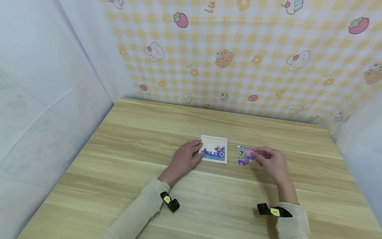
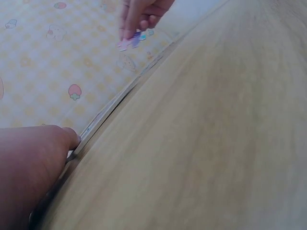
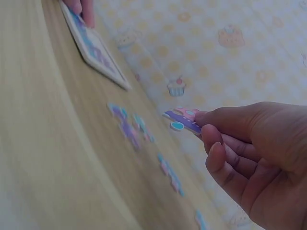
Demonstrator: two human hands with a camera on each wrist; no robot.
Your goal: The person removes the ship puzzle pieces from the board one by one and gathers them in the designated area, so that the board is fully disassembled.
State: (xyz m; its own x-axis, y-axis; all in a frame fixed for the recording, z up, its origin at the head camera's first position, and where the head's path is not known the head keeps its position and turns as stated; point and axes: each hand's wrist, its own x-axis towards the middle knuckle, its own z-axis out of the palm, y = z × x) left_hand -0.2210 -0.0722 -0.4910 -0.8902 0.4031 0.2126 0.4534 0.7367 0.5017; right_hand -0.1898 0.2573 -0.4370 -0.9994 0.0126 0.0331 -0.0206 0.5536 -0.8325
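A square puzzle board (image 1: 214,159) with a white frame lies on the table, its lower part filled with purple, blue and pink pieces. My left hand (image 1: 185,158) rests against the board's left side, fingertips on the upper left edge and thumb near the lower left corner. To the right, my right hand (image 1: 272,161) pinches a purple and pink jigsaw piece (image 3: 184,120) with a blue round spot between thumb and fingers. That piece is raised off the table in the right wrist view. Loose jigsaw pieces (image 3: 127,128) lie on the wood below it.
The wooden table (image 1: 209,196) ends at a yellow checked curtain (image 1: 203,83) behind. A white wall sheet (image 1: 44,99) borders the left side. Further loose pieces (image 3: 171,176) lie near the right hand. Black camera straps (image 1: 170,201) circle both sleeves.
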